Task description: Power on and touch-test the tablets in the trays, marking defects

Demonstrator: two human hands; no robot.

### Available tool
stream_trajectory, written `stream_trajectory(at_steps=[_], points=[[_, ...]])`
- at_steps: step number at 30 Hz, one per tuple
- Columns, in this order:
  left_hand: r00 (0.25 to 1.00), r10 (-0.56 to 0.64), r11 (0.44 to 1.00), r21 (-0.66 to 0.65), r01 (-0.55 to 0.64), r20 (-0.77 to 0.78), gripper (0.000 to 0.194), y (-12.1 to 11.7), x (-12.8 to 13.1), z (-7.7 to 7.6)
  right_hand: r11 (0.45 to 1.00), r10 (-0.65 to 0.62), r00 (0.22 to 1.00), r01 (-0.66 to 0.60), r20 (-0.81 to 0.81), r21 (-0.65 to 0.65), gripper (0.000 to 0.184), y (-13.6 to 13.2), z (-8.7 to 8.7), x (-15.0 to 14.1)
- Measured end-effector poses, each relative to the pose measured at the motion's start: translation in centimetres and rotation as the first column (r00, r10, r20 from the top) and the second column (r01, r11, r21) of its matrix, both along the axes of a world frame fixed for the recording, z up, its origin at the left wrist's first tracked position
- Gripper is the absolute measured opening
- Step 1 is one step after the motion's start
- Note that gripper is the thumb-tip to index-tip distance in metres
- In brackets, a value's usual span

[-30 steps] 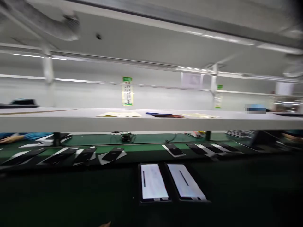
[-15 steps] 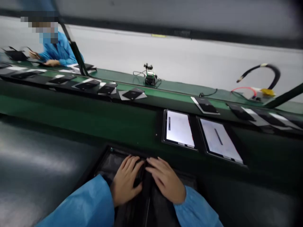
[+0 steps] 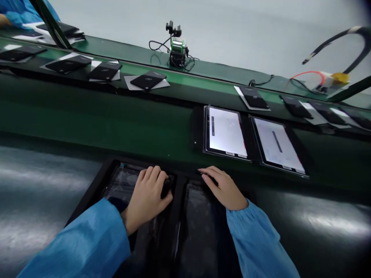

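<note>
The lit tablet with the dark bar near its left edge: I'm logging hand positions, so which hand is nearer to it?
Right. The right hand lies just below that lit tablet, on the dark tray; the left hand is farther left.

One head-worn camera looks forward and down from close above the hands, the green conveyor [image 3: 87, 116] crossing the upper frame.

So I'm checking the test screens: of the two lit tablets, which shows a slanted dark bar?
The right lit tablet; its dark bar sits mid-screen, slanted. The left lit tablet has a bar along its left edge.
</note>
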State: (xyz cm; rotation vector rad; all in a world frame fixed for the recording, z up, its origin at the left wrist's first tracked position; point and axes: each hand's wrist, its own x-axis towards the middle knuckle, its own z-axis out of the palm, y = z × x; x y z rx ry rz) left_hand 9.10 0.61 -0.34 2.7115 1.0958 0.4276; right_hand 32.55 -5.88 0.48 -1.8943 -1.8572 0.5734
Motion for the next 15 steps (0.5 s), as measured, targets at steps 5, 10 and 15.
stream_trajectory(at_steps=[5,10,15], points=[[0.994,-0.055,0.996,0.072,0.062,-0.091,0.01,0.0,0.2,0.2,0.998,-0.026,0.999,0.029,0.043,-0.053,0.028,0.1,0.6,0.0],[0.997,-0.056,0.986,0.154,0.064,-0.055,0.02,0.4,-0.2,-0.2,0.993,-0.009,0.995,0.02,0.1,-0.112,0.025,0.3,1.3,0.0],[0.994,-0.068,0.97,0.227,0.087,-0.09,0.026,0.9,-0.5,-0.5,0.983,-0.118,0.958,0.15,0.26,-0.106,0.032,-2.2,2.6,-0.9]])
